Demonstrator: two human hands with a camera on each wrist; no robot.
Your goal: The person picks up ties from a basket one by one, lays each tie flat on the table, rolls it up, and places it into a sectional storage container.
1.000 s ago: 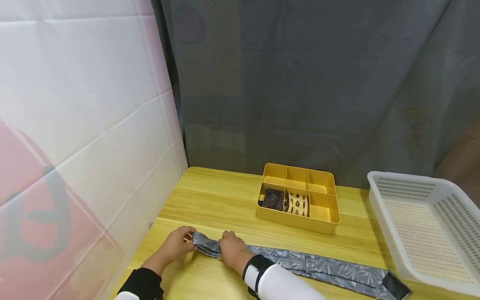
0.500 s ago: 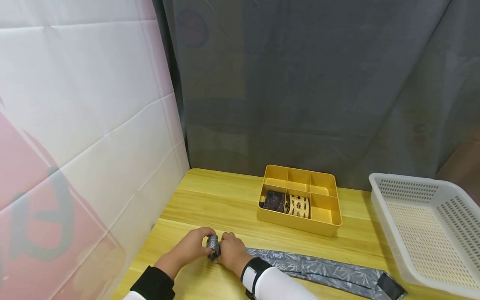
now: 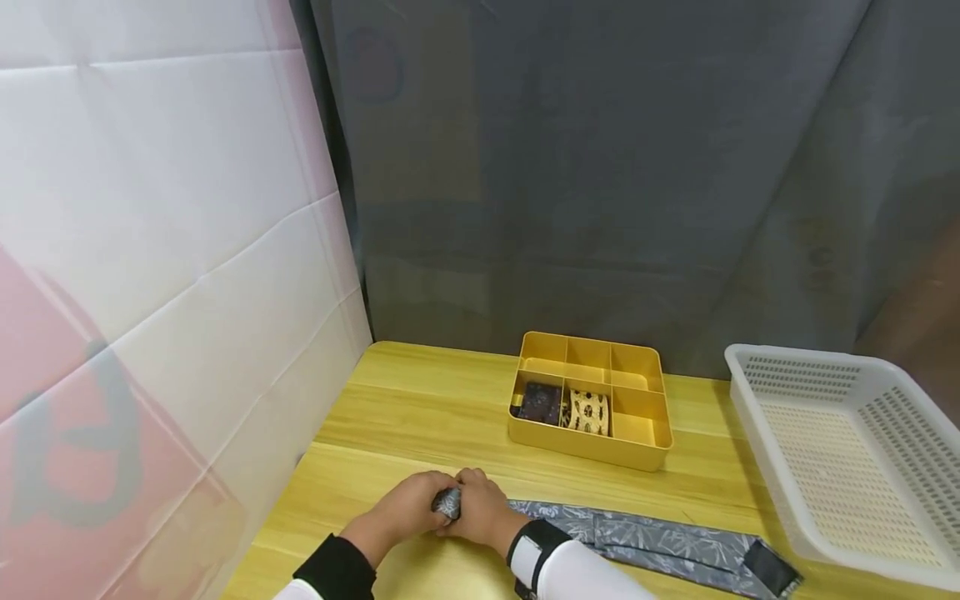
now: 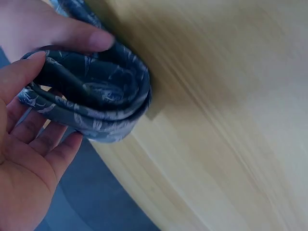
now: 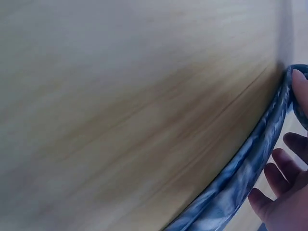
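Note:
A grey leaf-patterned tie (image 3: 652, 543) lies along the near edge of the wooden table (image 3: 420, 408). Its left end is rolled into a small coil (image 3: 447, 502). My left hand (image 3: 415, 510) and right hand (image 3: 484, 513) meet on that coil and grip it from either side. The left wrist view shows the coil (image 4: 96, 101) in several layers, held between my left thumb and fingers (image 4: 57, 154). From the right wrist, the unrolled tie (image 5: 240, 173) runs along the table beside my right fingers (image 5: 281, 168). The tie's wide dark-lined end (image 3: 772, 568) lies at the right.
A yellow divided box (image 3: 585, 447) stands behind the tie, holding a dark rolled item (image 3: 542, 402) and a cream patterned one (image 3: 589, 410). A white perforated basket (image 3: 757, 450) is at the right. A white-and-pink sheet borders the left, a grey curtain the back.
The tie's left end went from a flat fold to a tight coil. Both hands have moved right along the tie and closer together, and the free length has shortened.

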